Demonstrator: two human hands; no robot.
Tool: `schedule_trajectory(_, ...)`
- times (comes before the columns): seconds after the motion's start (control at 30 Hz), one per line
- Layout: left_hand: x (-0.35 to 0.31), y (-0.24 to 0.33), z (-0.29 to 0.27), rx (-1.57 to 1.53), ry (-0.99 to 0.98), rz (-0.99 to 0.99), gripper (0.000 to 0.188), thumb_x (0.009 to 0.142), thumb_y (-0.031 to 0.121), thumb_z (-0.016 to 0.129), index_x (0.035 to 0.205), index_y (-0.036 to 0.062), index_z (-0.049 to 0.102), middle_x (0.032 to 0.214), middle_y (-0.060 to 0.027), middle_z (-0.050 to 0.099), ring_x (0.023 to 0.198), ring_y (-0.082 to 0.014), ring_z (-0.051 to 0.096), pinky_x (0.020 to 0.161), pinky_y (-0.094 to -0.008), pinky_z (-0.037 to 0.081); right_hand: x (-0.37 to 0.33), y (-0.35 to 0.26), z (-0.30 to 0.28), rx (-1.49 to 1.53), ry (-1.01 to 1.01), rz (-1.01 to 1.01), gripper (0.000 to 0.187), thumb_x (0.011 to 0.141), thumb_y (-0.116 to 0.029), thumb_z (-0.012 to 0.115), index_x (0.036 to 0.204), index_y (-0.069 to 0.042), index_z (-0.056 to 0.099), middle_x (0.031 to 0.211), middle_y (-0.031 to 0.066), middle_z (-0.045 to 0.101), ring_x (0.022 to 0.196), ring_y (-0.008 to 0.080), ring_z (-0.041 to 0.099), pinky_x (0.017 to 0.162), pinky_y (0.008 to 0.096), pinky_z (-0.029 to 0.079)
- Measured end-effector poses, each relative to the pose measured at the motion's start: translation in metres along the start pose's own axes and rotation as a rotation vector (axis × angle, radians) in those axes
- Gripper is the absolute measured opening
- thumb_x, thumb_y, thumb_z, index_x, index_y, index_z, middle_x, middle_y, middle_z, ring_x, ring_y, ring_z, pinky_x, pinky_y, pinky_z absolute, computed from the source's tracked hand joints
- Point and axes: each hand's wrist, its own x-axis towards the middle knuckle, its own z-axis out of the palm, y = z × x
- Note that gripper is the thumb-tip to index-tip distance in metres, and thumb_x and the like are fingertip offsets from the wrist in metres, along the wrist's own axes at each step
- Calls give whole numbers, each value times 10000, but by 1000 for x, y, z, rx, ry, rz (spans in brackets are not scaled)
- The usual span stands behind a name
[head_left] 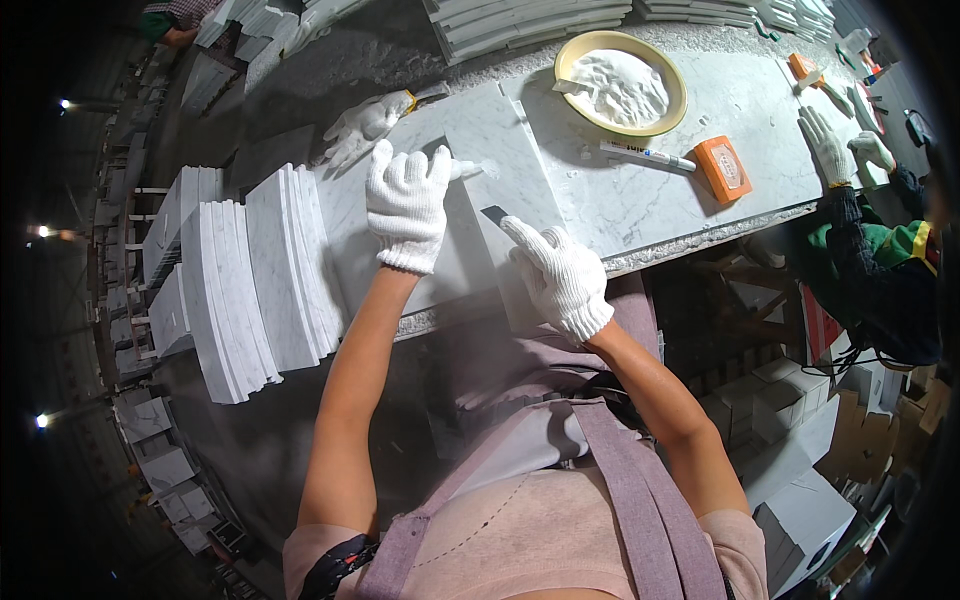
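Note:
My left hand (408, 205), in a white knit glove, is closed above a pale marble tile (520, 165). A slim white nozzle-like tip (466, 170) sticks out of its fingers, and the rest of that thing is hidden in the glove. White residue shows on the tile near the tip. My right hand (565, 280), gloved too, is closed on a small dark flat blade (495, 214) that reaches over the tile beside its index finger. A spare white glove (368, 125) lies behind my left hand.
A yellow-rimmed bowl of white powder (672, 75), a marker (645, 156) and an orange box (722, 170) lie on the marble tabletop (600, 215). Cut slabs (285, 265) stand at the left; more slabs (525, 25) are stacked behind. A co-worker's gloved hands (830, 145) are at right.

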Motion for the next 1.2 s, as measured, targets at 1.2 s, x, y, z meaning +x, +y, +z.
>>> schedule_trajectory(1.2, 2, -1, 1, 41, 30, 24, 211, 816, 117, 729, 1024, 85, 744, 734, -42, 575, 711, -254, 620, 902, -485, 540, 1, -1, -1, 10, 7, 1, 570, 937, -180, 701, 1486, -283, 589, 888, 123, 635, 725, 319, 656, 639, 442, 537)
